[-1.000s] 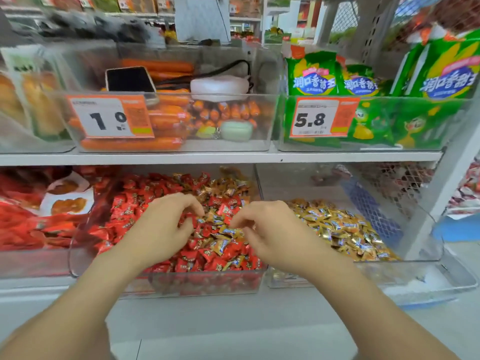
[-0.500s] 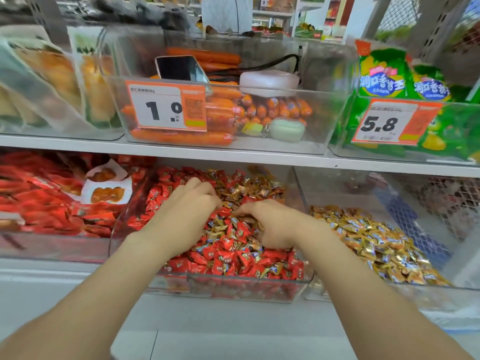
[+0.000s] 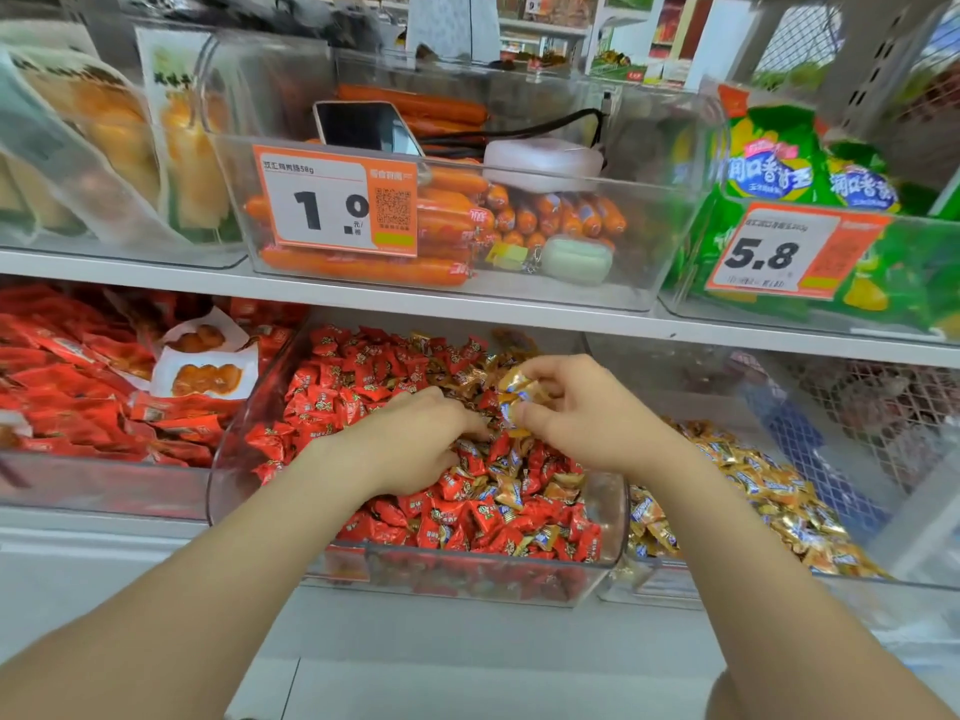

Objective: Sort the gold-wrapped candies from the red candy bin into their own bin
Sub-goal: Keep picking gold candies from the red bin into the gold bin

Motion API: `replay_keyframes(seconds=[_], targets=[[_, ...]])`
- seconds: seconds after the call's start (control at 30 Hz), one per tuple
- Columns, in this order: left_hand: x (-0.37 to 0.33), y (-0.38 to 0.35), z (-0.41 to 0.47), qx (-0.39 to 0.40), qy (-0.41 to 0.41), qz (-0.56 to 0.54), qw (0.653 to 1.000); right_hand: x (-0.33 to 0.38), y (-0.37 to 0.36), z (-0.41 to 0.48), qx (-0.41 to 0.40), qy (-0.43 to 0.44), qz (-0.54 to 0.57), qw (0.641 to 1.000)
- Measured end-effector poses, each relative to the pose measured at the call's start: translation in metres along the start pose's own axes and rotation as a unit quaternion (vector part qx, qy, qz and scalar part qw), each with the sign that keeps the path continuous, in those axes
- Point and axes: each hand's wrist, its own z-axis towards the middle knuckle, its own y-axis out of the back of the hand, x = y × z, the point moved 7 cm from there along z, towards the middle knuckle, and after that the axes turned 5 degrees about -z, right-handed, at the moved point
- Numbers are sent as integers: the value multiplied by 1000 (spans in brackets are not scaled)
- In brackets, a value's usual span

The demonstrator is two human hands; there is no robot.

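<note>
A clear bin (image 3: 470, 579) on the lower shelf holds red candies (image 3: 332, 392) mixed with gold-wrapped ones. My right hand (image 3: 582, 413) is lifted over the bin's middle and pinches gold-wrapped candies (image 3: 514, 394) between thumb and fingers. My left hand (image 3: 415, 439) lies palm down in the pile, fingertips dug among the wrappers; whether it holds anything is hidden. To the right stands a second clear bin (image 3: 883, 574) with a heap of gold candies (image 3: 769, 491).
The shelf above (image 3: 363, 298) overhangs both bins closely and carries a sausage bin (image 3: 628, 283) with a phone (image 3: 363, 126) in it, plus green snack bags (image 3: 769, 163). Red packets (image 3: 78, 387) fill the bin at lower left.
My right hand has risen out of the pile with gold candies pinched in it. My left hand stays in the red bin. The camera has moved closer and to the right.
</note>
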Motion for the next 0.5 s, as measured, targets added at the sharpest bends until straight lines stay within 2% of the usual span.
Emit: replay_keyframes(seconds=[0.07, 0.13, 0.2, 0.3, 0.37, 0.43, 0.5], targets=[[-1, -2, 4, 6, -1, 40, 999, -8, -4, -6, 27, -66, 171, 983], [-3, -2, 7, 3, 6, 73, 997, -11, -7, -11, 27, -121, 308, 943], [-5, 1, 7, -14, 6, 86, 996, -10, -8, -16, 19, -165, 409, 897], [-5, 12, 2, -42, 3, 44, 998, -3, -16, -23, 47, -205, 550, 808], [-2, 18, -5, -51, 7, 12, 999, 5, -21, -27, 85, -205, 576, 787], [-1, 24, -12, -72, 0, -14, 997, 8, -24, -28, 110, -205, 541, 808], [-4, 30, -20, -97, -17, -49, 994, 3, -21, -26, 81, -182, 393, 898]])
